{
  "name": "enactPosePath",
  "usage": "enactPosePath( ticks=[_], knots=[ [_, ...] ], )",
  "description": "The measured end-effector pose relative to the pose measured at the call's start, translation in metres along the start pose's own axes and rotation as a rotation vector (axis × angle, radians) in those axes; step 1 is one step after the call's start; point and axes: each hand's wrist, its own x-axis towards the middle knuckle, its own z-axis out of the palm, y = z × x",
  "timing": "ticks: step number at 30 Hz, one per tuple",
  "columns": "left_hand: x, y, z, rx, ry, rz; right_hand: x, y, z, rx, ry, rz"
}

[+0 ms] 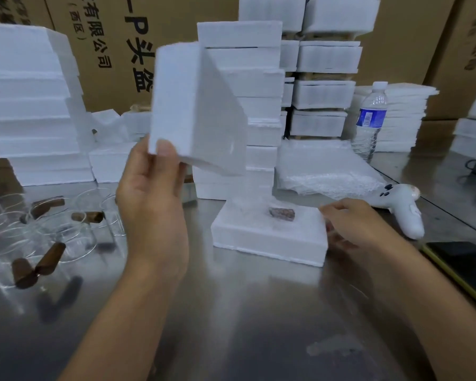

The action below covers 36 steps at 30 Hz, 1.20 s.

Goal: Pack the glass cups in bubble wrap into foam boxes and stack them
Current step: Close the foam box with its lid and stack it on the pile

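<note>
Head view. Steel table [259, 312], cardboard cartons [107, 37] behind.

- A foam lid [195, 105] is held up in the air, tilted, by the left hand [151, 199]. Its lower corner is pinched between thumb and curled fingers.
- An open foam box [267, 237] is set on the table below and right of the lid. The right hand [360, 224] is placed at its right wall, fingers curled against it, one fingertip at the upper edge, holding the box.
- A bubble-wrapped cup [282, 214] is seated in the box. Only its brown handle is made out clearly through the wrap.
- Unwrapped glass cups [66, 229] with brown handles are grouped at the left, well apart from the box.
- A tall stack of closed foam boxes [239, 105] is seen just behind the open one. More foam [30, 105] is piled at far left.
- Bubble wrap sheets [327, 171] are laid right of the stack, with a water bottle [370, 119] behind them.
- A white handheld tool [401, 210] and a dark phone [465, 259] are noted near the right hand.
</note>
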Motion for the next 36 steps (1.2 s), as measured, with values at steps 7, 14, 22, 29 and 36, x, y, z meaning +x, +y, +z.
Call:
enactPosePath(
  ticks=[7, 14, 22, 29, 36],
  knots=[
    [0.010, -0.012, -0.013, -0.711, 0.225, -0.659, -0.012, -0.022, 0.001, 0.446, 0.064, -0.308],
    [0.000, -0.039, -0.010, -0.405, 0.108, -0.731, -0.013, -0.024, -0.001, 0.751, -0.177, -0.220],
    [-0.005, -0.059, -0.017, 0.385, 0.087, -0.409, -0.001, -0.011, 0.004, 0.455, -0.016, -0.164],
    [-0.006, -0.068, -0.022, 0.554, -0.037, -0.352, 0.003, 0.000, 0.011, 0.400, 0.029, -0.126],
    [-0.004, -0.067, -0.026, 0.589, -0.141, -0.315, 0.002, 0.003, 0.015, 0.376, 0.034, -0.112]
  ],
)
